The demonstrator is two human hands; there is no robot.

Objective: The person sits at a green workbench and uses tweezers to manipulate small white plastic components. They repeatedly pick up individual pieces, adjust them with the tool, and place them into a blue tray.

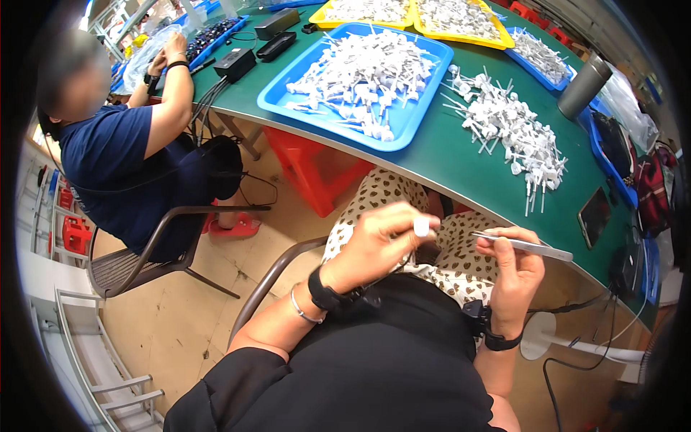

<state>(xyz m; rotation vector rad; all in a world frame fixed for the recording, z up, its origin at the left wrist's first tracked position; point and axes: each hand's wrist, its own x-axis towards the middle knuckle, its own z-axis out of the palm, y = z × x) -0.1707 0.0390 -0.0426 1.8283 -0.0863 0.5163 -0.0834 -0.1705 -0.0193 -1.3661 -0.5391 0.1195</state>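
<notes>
My left hand (376, 243) is raised over my lap, its fingers closed on a small white plastic piece (421, 227). The exact shape of that piece is blurred. To its right, my right hand (515, 272) pinches a pair of metal tweezers (540, 249), whose tips point left toward my left hand. A gap separates the tweezer tips from the white piece. Beyond my hands, a loose heap of white parts with thin stems (507, 129) lies on the green table (461, 162). Similar parts fill a blue tray (277, 92) near the table's edge.
Yellow trays (461, 37) of white parts stand farther back. A grey tumbler (584, 88) and a phone (594, 217) are at the right. A red stool (306, 169) sits under the table. At left, a co-worker (119, 158) handles a clear plastic bag (147, 61).
</notes>
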